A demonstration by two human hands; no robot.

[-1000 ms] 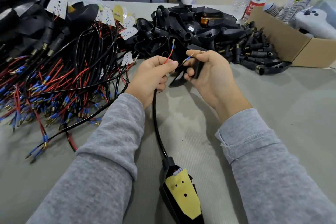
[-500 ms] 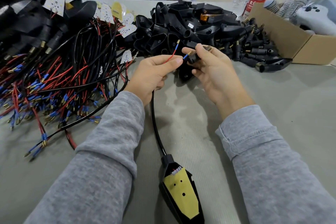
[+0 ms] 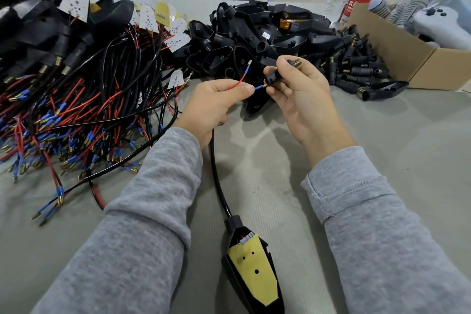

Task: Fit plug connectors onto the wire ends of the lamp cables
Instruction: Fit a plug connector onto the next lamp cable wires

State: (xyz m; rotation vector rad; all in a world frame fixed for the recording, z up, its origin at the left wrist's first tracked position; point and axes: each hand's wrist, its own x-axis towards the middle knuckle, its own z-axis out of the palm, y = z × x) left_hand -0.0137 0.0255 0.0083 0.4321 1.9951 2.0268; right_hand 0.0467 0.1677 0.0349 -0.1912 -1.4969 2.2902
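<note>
Left hand [image 3: 211,102] is pinching the cable [image 3: 216,173] end between thumb and forefinger, fingers curled around it. The red wire [image 3: 238,81] is arching up and free; the blue wire [image 3: 259,87] is pointing right, its tip touching the near end of the plug [image 3: 279,75]. Right hand [image 3: 303,92] is gripping that black plug with curled fingers, its brass thread showing above the forefinger. Whether the tip is entering the plug is unclear. The cable is running near to a lamp head [image 3: 252,270] lying on the counter [image 3: 382,135]. More cables [image 3: 76,115] are lying heaped at left; loose plugs [image 3: 356,66] are lying far right, beside a box [image 3: 397,58].
</note>
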